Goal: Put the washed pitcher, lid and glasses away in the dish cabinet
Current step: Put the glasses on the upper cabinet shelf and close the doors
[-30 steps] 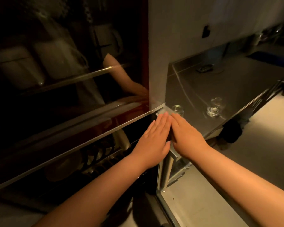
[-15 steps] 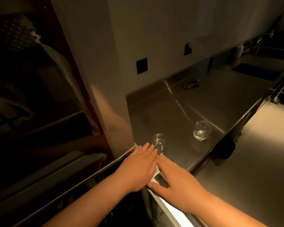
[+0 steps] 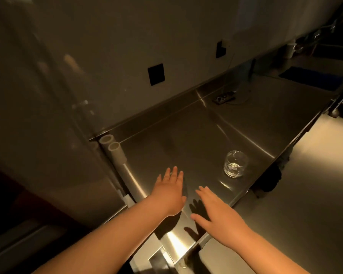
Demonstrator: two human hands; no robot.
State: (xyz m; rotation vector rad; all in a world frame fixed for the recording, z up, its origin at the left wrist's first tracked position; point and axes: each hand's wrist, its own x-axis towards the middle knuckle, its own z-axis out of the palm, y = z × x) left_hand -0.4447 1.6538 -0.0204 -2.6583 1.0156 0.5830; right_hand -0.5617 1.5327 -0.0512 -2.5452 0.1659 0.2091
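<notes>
Both hands have left the cabinet edge and are hovering flat-fingered, holding nothing; left hand (image 3: 169, 191) is hiding one glass, a second glass (image 3: 235, 163) is standing beyond right hand (image 3: 216, 212).

A second glass (image 3: 171, 172) is showing only as a faint glint between the fingertips of the left hand (image 3: 169, 191) — the fingers are covering nearly all of it, so whether they are touching it cannot be told. Both forearms are running off the bottom edge. The dish cabinet (image 3: 18, 204) at lower left is sinking into darkness, its inside unreadable. Far right, the sink area (image 3: 313, 46) is lying dim and blurred — the small items there are staying too tiny to name. The bench (image 3: 196, 135) is getting cut by the right edge.
</notes>
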